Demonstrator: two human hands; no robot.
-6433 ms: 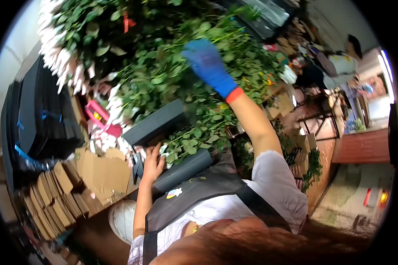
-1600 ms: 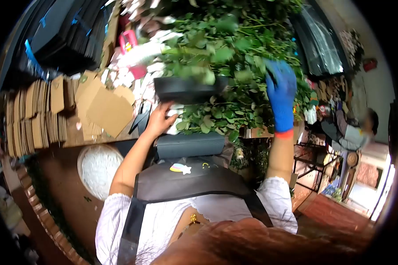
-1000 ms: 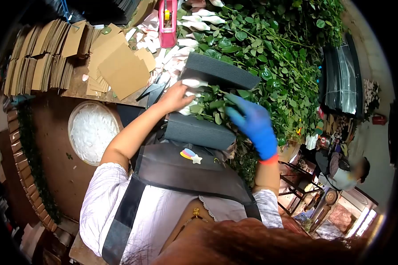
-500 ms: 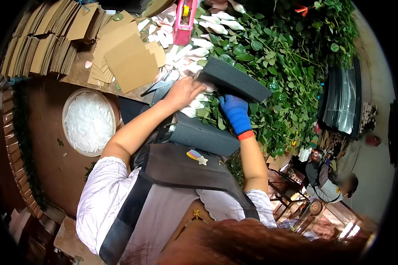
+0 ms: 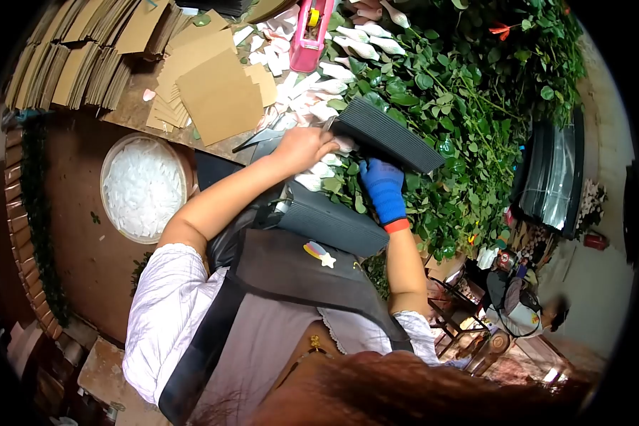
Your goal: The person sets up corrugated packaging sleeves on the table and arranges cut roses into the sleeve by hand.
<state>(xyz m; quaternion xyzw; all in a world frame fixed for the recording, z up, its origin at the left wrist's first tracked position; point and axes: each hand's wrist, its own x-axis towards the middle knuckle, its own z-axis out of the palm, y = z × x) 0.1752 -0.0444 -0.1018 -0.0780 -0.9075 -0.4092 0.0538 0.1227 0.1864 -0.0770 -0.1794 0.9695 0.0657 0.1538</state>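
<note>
Blue-gloved right hand (image 5: pixel 383 177) curled at leaves (image 5: pixel 349 186), grip hidden, bare left hand (image 5: pixel 302 148) pinching a pale bud (image 5: pixel 345 144).

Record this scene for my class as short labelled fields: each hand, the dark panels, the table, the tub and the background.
Left hand: bare, at the pale flower heads
Right hand: blue-gloved, among leafy stems; fingers partly hidden
Panels: two, dark and ribbed, flowers between them
Table: pink dispenser, brown card sheets, scissors
Tub: round, holding white pieces
Background: another person
</note>
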